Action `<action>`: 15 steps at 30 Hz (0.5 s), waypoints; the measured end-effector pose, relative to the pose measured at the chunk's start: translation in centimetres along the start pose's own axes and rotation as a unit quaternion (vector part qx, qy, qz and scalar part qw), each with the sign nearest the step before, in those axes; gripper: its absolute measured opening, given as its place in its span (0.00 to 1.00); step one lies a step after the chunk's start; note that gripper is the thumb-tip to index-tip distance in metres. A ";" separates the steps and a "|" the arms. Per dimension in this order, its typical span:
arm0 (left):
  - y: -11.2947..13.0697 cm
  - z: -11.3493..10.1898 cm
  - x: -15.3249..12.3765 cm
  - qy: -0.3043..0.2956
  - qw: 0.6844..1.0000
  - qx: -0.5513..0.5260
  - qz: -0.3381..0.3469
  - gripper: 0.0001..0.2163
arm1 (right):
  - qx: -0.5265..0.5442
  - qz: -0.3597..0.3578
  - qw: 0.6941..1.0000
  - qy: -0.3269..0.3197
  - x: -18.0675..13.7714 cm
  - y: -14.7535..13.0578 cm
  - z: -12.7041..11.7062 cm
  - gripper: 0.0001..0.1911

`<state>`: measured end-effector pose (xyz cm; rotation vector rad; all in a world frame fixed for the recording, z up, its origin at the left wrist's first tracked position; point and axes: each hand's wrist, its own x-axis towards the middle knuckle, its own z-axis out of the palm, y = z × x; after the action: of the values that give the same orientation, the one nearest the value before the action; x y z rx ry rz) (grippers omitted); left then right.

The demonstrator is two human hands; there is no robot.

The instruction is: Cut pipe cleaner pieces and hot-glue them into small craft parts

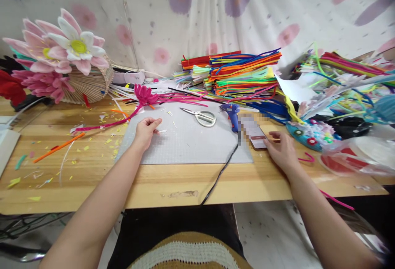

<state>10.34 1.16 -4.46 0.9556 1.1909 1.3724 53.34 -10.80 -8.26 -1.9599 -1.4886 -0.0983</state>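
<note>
My left hand (147, 132) is closed in a pinch over the left part of a grey cutting mat (173, 149). Short thin white pieces (162, 131) stick out from between its fingertips. Beside a smartphone (258, 142), my right hand (282, 149) has its fingers curved and apart, the fingertips at the phone's right edge. Whether they touch it I cannot tell. Scissors (202, 117) with pale handles lie on the mat, and a blue glue gun (231, 117) rests near the phone. A magenta fuzzy flower (144, 95) with a long stem lies behind my left hand.
Bundles of coloured pipe cleaners (243, 71) are stacked at the back. A bouquet of fuzzy flowers (70, 55) stands at the left. An orange stick (58, 147) and scraps lie on the wooden table (148, 186). The glue gun's black cord (220, 174) crosses the front edge.
</note>
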 end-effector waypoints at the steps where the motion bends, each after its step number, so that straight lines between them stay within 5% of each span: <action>1: 0.0 0.0 0.0 0.001 1.000 0.002 0.000 0.15 | 0.006 0.003 1.000 -0.005 -0.1 0.2 0.1 0.19; 9: 0.1 -0.5 -0.1 -0.059 0.998 -0.018 0.004 0.13 | 0.033 -0.007 0.999 -0.027 -0.4 1.0 0.3 0.20; 15: 0.0 -0.5 0.2 -0.018 0.999 -0.019 0.024 0.13 | 0.036 0.005 0.999 -0.032 -0.4 1.0 0.3 0.20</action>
<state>9.83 1.27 -4.60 0.9839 1.1183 1.4042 54.00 -11.07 -9.13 -1.9286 -1.5023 0.0219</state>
